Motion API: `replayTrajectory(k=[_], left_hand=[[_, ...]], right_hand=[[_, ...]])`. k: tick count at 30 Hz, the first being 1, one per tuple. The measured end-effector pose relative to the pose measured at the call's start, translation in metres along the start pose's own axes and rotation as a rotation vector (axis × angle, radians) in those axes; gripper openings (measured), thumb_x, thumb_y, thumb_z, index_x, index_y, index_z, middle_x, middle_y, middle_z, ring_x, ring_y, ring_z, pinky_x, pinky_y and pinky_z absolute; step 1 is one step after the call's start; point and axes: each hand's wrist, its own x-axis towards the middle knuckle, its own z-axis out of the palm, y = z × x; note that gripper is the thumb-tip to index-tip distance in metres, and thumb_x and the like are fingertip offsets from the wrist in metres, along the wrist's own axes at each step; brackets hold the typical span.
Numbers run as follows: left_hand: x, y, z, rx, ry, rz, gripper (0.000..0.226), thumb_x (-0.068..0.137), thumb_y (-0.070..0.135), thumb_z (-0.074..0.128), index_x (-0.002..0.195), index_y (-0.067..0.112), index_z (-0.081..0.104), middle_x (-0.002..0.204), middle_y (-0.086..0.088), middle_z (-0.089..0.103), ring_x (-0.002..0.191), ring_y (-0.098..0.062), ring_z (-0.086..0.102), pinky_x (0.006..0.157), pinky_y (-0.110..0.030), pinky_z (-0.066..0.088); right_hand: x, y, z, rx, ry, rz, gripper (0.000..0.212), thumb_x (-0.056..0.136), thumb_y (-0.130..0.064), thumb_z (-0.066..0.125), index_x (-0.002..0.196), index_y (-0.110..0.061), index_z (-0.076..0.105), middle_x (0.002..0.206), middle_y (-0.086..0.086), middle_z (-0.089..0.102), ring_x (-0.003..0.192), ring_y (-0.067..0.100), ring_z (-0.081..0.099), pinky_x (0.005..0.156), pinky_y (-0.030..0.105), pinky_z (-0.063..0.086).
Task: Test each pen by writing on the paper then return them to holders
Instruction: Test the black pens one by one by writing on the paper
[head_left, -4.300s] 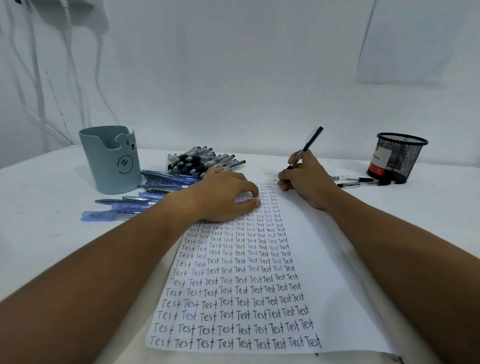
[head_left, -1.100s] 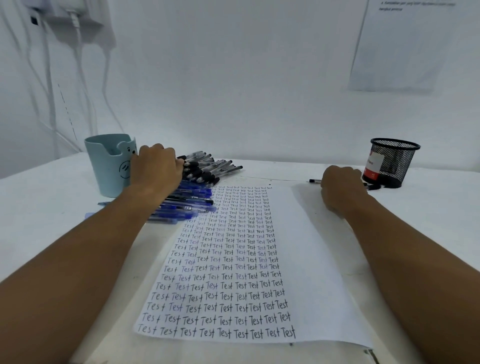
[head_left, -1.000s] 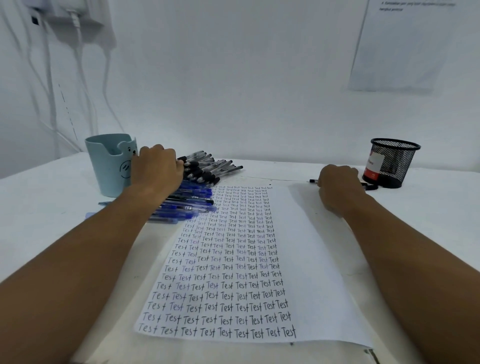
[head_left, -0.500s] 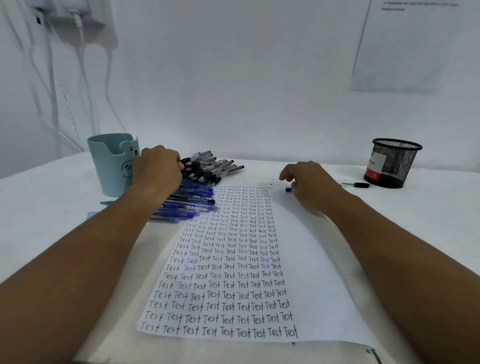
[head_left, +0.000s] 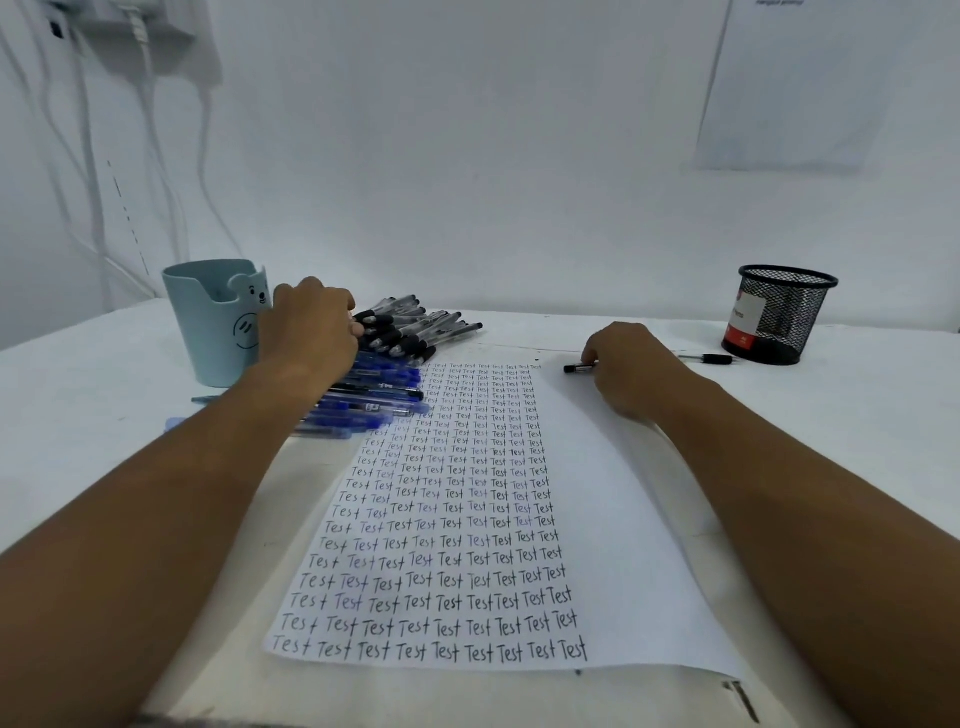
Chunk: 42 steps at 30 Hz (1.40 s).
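A paper sheet (head_left: 597, 519) filled with rows of "Test" lies in front of me. My right hand (head_left: 634, 369) rests at its top right corner and holds a black pen (head_left: 577, 368), whose end sticks out to the left of my fingers. My left hand (head_left: 311, 332) lies curled over the pile of black pens (head_left: 421, 332), thumb against one; its fingertips are hidden. Blue pens (head_left: 369, 402) lie below that hand. A light blue bear holder (head_left: 218, 322) stands at the left, a black mesh holder (head_left: 779, 317) at the right.
One more black pen (head_left: 711, 358) lies on the white table just left of the mesh holder. White cables hang down the wall at the far left. A paper notice is stuck on the wall at the upper right.
My right hand has moved left from beside the mesh holder to the paper's top edge, carrying a black pen. My left hand has stayed on the pen pile.
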Motion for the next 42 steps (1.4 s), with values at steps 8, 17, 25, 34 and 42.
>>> replayTrajectory(k=[8,17,25,34,42], left_hand=[[-0.013,0.027,-0.001,-0.013,0.047,0.232,0.035,0.097,0.029,0.053,0.13,0.018,0.058,0.124,-0.011,0.05,0.12,-0.031,0.036,0.099,-0.045,0.029],[-0.025,0.046,0.012,-0.096,-0.14,0.636,0.044,0.094,0.05,0.05,0.131,0.028,0.056,0.128,0.002,0.054,0.13,-0.021,0.035,0.11,-0.045,0.016],[-0.025,0.05,0.017,-0.115,-0.251,0.749,0.04,0.095,0.052,0.046,0.127,0.032,0.059,0.13,0.014,0.058,0.133,-0.011,0.037,0.112,-0.04,0.018],[-0.027,0.054,0.018,-0.135,-0.34,0.769,0.039,0.096,0.054,0.039,0.123,0.036,0.061,0.127,0.017,0.06,0.122,-0.006,0.05,0.105,-0.038,0.02],[-0.027,0.055,0.015,-0.142,-0.363,0.764,0.038,0.097,0.053,0.04,0.124,0.035,0.061,0.129,0.016,0.059,0.123,-0.007,0.048,0.103,-0.036,0.018]], right_hand=[[-0.003,-0.003,0.0,0.006,0.143,-0.092,0.029,0.094,-0.003,0.04,0.116,-0.021,0.049,0.108,0.002,0.061,0.102,0.027,0.043,0.078,0.037,0.025],[-0.005,-0.022,-0.015,0.529,0.385,-0.137,0.04,0.101,-0.016,0.035,0.139,-0.028,0.043,0.076,-0.002,0.05,0.07,0.021,0.049,0.063,0.03,0.034],[-0.003,-0.022,-0.037,1.686,0.237,0.396,0.03,0.093,-0.007,0.043,0.115,-0.023,0.054,0.072,0.002,0.044,0.048,0.012,0.024,0.04,0.019,0.02],[-0.001,-0.024,-0.019,1.449,0.222,0.289,0.021,0.105,-0.03,0.041,0.094,-0.014,0.047,0.072,0.004,0.071,0.057,0.018,0.051,0.052,0.026,0.04],[0.004,-0.03,0.001,1.482,0.074,0.22,0.035,0.094,0.004,0.055,0.111,-0.014,0.03,0.081,0.017,0.058,0.057,0.023,0.058,0.066,0.035,0.058]])
